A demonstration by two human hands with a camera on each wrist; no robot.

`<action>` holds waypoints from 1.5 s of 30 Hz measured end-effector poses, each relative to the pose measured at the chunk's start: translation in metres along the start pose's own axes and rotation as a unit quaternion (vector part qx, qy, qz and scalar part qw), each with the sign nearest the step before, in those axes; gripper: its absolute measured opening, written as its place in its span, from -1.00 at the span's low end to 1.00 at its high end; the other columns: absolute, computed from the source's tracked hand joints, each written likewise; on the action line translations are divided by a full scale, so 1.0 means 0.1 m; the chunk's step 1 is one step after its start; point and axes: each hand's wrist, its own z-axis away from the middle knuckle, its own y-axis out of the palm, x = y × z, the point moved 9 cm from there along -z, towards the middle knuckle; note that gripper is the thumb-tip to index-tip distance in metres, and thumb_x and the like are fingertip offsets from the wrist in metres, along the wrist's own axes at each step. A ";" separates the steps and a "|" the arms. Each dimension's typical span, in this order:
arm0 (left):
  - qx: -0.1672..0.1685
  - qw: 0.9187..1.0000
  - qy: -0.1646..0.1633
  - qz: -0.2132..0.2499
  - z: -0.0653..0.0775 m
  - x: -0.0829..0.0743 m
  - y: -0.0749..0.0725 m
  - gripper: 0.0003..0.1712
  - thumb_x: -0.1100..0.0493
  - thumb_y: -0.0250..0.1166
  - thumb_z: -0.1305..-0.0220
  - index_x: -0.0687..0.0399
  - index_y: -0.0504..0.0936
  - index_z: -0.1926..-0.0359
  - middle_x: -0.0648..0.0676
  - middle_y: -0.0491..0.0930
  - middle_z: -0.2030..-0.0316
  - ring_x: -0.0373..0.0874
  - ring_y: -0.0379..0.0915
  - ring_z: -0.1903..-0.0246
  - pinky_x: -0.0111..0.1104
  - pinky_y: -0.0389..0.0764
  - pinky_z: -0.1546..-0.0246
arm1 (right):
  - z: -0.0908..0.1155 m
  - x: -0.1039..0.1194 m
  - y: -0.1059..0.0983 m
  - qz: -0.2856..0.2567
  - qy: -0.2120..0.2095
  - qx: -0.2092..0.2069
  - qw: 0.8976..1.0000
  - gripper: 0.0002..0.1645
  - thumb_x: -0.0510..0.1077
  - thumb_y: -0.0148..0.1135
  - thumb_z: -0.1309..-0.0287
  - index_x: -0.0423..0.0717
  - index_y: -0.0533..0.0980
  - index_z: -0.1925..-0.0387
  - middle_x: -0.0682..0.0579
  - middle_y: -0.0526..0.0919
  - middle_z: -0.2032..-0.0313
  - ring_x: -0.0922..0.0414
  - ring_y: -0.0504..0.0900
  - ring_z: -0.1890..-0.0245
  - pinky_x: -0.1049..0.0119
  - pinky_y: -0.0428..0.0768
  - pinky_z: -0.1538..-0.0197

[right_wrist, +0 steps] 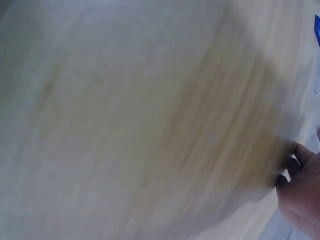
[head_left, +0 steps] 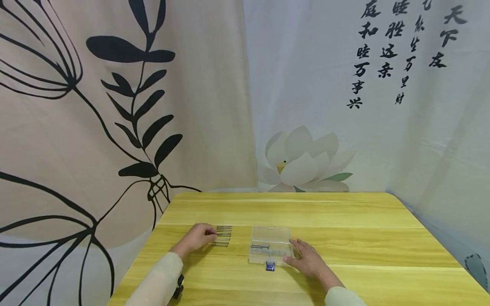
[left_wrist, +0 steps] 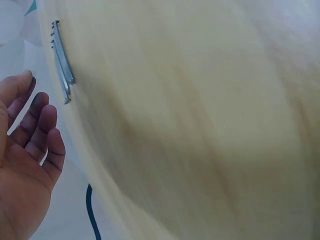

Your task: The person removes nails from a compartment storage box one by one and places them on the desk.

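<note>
Several long, thin metal nails [head_left: 224, 228] lie in a row on the left of the table. My left hand [head_left: 200, 236] hovers by their left ends; in the left wrist view its fingers [left_wrist: 45, 120] are loosely bent, with no nail visible between them. A clear plastic box [head_left: 269, 233] stands mid-table, lid laid back, with a few nails [head_left: 260, 246] inside. At its front is a blue tab [head_left: 270, 266]. My right hand [head_left: 308, 260] touches the box's right side, thumb near the front and fingers further back. The right wrist view shows only part of that hand [right_wrist: 302, 187].
The wooden table [head_left: 363, 238] reaches back to a printed curtain [head_left: 214, 106] with plant drawings and writing. A small black object [head_left: 178, 287] shows beside my left sleeve [head_left: 158, 278].
</note>
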 end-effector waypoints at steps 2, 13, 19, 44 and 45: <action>0.001 1.000 0.004 0.000 -0.02 -0.03 -0.01 -0.86 0.22 0.27 -0.39 0.23 0.68 0.22 -0.03 0.55 0.41 -0.17 0.39 0.45 -0.33 0.47 0.44 | 0.00 0.00 0.00 0.000 0.000 0.000 1.000 -0.10 0.20 0.31 -0.22 -0.17 0.28 -0.43 -0.38 0.15 -0.42 -0.46 0.04 -0.38 -0.46 0.03 -0.26; 0.022 1.000 0.001 -0.001 -0.16 -0.23 0.07 -0.82 0.21 0.23 -0.43 0.21 0.67 0.08 0.01 0.61 0.26 -0.14 0.49 0.29 -0.25 0.52 0.29 | 0.00 0.00 0.00 0.005 -0.002 -0.002 1.000 -0.10 0.20 0.30 -0.23 -0.18 0.27 -0.43 -0.39 0.15 -0.41 -0.46 0.05 -0.38 -0.45 0.04 -0.26; 0.026 0.999 0.028 0.003 -0.23 -0.38 0.13 -0.82 0.24 0.26 -0.40 0.26 0.68 0.08 0.00 0.65 0.24 -0.16 0.54 0.24 -0.24 0.56 0.22 | 0.00 0.00 0.01 -0.001 0.001 0.001 1.000 -0.09 0.19 0.30 -0.23 -0.20 0.26 -0.43 -0.39 0.15 -0.42 -0.46 0.04 -0.38 -0.46 0.04 -0.26; 0.080 0.994 0.046 0.053 -0.53 -1.03 0.74 -0.78 0.17 0.29 -0.39 0.20 0.70 0.06 -0.11 0.64 0.25 -0.20 0.54 0.22 -0.29 0.57 0.17 | -0.01 -0.02 0.00 0.001 0.002 0.002 1.000 -0.10 0.21 0.28 -0.25 -0.16 0.26 -0.44 -0.38 0.13 -0.43 -0.46 0.03 -0.39 -0.48 0.03 -0.24; 0.082 0.994 0.048 0.057 -0.53 -1.05 0.76 -0.79 0.18 0.29 -0.38 0.21 0.70 0.07 -0.10 0.65 0.25 -0.21 0.54 0.23 -0.30 0.57 0.18 | -0.02 -0.03 0.00 0.001 0.003 0.002 1.000 -0.11 0.20 0.28 -0.25 -0.16 0.26 -0.44 -0.38 0.14 -0.42 -0.46 0.03 -0.39 -0.48 0.03 -0.24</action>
